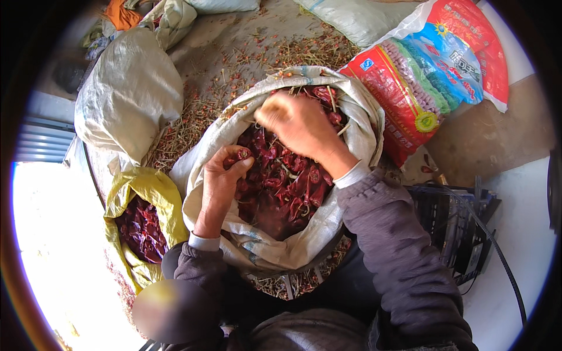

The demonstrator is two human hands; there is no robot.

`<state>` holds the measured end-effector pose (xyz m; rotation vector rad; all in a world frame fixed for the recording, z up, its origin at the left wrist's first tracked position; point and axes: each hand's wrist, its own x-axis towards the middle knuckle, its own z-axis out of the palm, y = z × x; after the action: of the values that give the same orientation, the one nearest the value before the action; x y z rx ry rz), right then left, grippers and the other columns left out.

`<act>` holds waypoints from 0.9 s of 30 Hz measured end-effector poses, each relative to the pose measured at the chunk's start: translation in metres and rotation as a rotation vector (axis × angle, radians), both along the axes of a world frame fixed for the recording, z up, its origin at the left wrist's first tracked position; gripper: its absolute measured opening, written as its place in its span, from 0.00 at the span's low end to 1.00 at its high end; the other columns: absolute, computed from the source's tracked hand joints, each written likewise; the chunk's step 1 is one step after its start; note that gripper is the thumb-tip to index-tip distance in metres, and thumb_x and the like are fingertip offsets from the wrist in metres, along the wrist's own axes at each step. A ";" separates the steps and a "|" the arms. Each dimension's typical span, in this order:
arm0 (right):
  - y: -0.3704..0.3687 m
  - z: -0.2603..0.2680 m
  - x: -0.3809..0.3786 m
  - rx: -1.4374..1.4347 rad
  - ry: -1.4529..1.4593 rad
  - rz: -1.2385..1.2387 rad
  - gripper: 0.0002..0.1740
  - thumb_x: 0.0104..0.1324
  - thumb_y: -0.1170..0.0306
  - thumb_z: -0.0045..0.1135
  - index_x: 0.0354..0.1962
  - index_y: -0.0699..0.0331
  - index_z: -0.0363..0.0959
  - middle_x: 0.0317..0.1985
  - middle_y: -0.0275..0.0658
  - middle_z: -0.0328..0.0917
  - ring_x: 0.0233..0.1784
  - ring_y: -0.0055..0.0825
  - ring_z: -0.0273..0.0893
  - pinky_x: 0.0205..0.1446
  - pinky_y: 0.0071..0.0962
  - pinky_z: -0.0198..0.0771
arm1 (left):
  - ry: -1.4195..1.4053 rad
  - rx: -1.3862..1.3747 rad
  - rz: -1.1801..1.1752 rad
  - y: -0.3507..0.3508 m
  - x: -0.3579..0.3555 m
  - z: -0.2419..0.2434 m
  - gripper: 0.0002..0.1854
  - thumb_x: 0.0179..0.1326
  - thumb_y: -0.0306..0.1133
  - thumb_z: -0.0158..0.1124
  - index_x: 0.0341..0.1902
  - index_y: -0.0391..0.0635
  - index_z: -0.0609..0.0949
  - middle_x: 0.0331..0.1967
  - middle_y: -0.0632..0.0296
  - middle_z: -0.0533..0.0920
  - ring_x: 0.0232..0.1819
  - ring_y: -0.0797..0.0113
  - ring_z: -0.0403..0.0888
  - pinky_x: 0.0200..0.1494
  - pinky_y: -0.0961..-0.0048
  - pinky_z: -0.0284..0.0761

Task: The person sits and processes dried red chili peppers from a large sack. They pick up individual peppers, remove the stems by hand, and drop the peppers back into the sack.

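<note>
In front of me a white woven sack (307,248) with a rolled-down rim stands full of dried red chili peppers (303,184), some with pale stems. My left hand (221,176) is over the left side of its mouth, pinching one dried chili pepper (244,153) between thumb and fingers, its round end facing up. My right hand (303,125) is above the far part of the peppers, fingers curled and blurred by motion. Whether anything is in those fingers cannot be made out.
A yellow woven sack (147,186) of dried chili pieces stands at the left, below a full white sack (127,92). A red and blue printed bag (421,83) lies at the right, above a dark plastic crate (452,232) and a black cable (496,245). Stem scraps (316,50) litter the floor.
</note>
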<state>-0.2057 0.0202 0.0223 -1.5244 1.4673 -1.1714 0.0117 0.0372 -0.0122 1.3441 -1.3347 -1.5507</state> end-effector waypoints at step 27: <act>0.025 -0.021 0.039 0.386 -0.427 0.261 0.12 0.72 0.72 0.59 0.46 0.75 0.78 0.38 0.40 0.84 0.41 0.23 0.84 0.43 0.24 0.83 | 0.153 0.076 0.108 0.002 0.008 0.016 0.12 0.69 0.29 0.65 0.53 0.39 0.86 0.34 0.68 0.85 0.29 0.84 0.77 0.30 0.88 0.72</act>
<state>-0.1670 0.0455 0.0015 -1.0802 1.0908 -0.9205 0.0196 0.0390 0.0039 1.2934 -1.1024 -1.6097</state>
